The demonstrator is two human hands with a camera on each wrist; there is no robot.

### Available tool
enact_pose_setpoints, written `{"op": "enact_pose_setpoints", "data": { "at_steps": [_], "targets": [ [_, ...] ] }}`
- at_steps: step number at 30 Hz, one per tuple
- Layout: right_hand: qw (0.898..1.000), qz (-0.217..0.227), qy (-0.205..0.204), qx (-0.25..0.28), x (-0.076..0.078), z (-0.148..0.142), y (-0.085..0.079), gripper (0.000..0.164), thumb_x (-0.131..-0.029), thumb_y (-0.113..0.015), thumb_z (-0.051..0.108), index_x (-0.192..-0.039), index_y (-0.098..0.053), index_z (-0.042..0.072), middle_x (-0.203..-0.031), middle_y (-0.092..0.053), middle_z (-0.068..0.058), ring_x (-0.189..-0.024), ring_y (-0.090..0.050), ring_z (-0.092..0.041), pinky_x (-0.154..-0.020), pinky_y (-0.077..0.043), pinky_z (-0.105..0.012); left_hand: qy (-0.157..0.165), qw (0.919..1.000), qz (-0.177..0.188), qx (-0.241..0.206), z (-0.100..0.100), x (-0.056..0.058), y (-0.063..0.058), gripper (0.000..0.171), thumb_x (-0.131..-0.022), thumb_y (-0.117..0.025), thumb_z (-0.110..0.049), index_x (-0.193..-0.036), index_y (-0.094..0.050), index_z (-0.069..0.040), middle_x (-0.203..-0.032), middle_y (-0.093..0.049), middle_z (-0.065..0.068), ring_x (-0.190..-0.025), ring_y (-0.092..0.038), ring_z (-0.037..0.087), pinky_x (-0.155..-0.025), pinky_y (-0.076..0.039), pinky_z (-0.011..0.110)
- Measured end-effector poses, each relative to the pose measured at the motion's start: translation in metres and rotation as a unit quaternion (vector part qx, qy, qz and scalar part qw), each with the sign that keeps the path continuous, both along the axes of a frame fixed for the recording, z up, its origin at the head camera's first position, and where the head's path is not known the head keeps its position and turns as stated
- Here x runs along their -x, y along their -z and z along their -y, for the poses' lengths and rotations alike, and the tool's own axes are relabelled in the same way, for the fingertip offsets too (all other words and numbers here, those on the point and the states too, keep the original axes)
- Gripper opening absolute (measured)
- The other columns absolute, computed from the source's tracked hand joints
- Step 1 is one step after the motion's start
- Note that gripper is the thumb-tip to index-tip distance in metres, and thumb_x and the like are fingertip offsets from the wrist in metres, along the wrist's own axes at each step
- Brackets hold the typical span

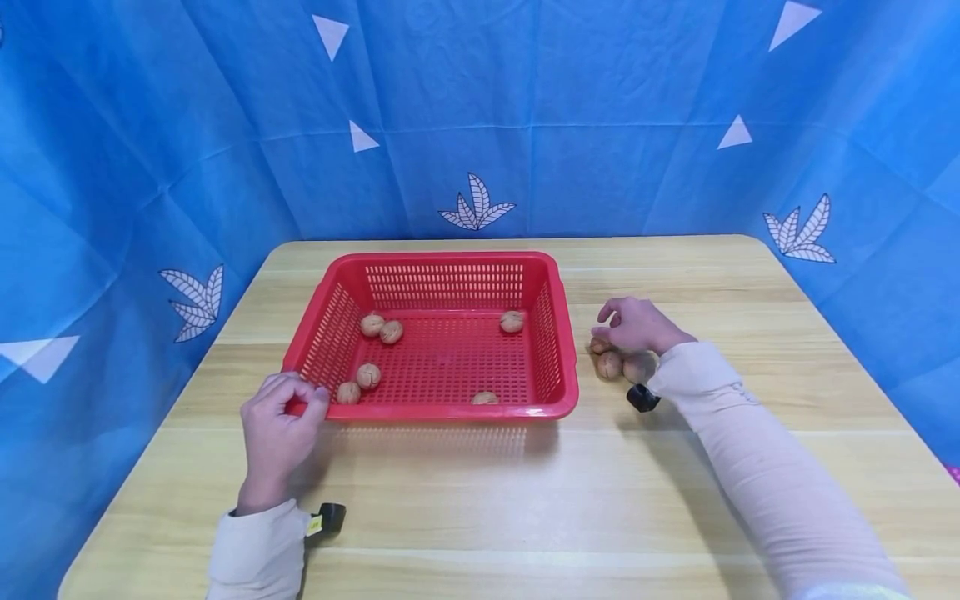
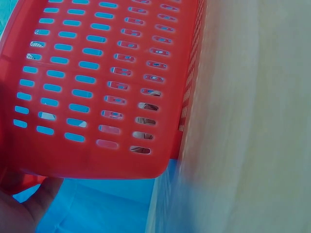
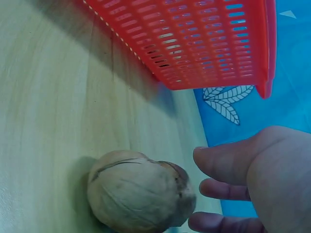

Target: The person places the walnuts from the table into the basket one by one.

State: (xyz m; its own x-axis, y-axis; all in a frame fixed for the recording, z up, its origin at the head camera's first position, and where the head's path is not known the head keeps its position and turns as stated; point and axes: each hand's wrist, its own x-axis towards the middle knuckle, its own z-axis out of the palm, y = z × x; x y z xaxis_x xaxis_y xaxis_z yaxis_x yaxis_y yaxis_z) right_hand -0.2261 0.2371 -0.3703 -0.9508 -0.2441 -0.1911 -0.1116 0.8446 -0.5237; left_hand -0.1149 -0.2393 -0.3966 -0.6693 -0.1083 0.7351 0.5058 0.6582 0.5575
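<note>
A red plastic basket (image 1: pixel 450 412) holds several walnuts (image 1: pixel 368 376) spread over its floor. My left hand (image 1: pixel 279 425) grips its near left corner, thumb over the rim; in the left wrist view the basket's slotted wall (image 2: pixel 97 160) fills much of the picture. On the table to the right of the basket lies a small group of walnuts (image 1: pixel 609 365). Right above that group is my right hand (image 1: pixel 637 325), bent downward with thumb and fingers apart. In the right wrist view its fingertips come close beside a walnut (image 3: pixel 136 194), and part of another shows behind that one.
The light wooden table (image 1: pixel 465 500) stretches in front of the basket and to both sides. A blue cloth (image 1: pixel 600 183) with white leaf and triangle prints hangs behind and along the sides. Each wrist carries a small black camera (image 1: pixel 642 397).
</note>
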Motion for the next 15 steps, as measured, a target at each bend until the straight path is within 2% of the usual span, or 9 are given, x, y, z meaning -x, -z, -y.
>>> {"op": "enact_pose_setpoints", "data": {
  "at_steps": [9, 15],
  "targets": [
    [1.0, 0.022, -0.004, 0.01, -0.0009, 0.0033, 0.0058, 0.028, -0.091, -0.064, 0.026, -0.107, -0.063, 0.002, -0.09, -0.062, -0.011, -0.082, -0.059, -0.025, -0.075, -0.047, -0.04, 0.005, 1.0, -0.001, -0.002, -0.0003, -0.001, 0.0003, 0.015, -0.068, -0.069, 0.006, -0.061, -0.058, -0.002, -0.068, -0.062, 0.014, -0.079, -0.05, 0.0, -0.07, -0.037, 0.01],
    [1.0, 0.025, -0.003, 0.004, -0.0012, 0.0057, 0.0073, 0.025, -0.09, -0.066, 0.024, -0.104, -0.064, 0.004, -0.089, -0.062, -0.01, -0.082, -0.058, -0.024, -0.075, -0.047, -0.039, 0.006, 1.0, 0.003, 0.001, 0.0003, -0.0011, -0.001, 0.015, -0.069, -0.069, 0.005, -0.061, -0.059, -0.002, -0.069, -0.063, 0.013, -0.08, -0.05, 0.0, -0.071, -0.038, 0.011]
  ]
}}
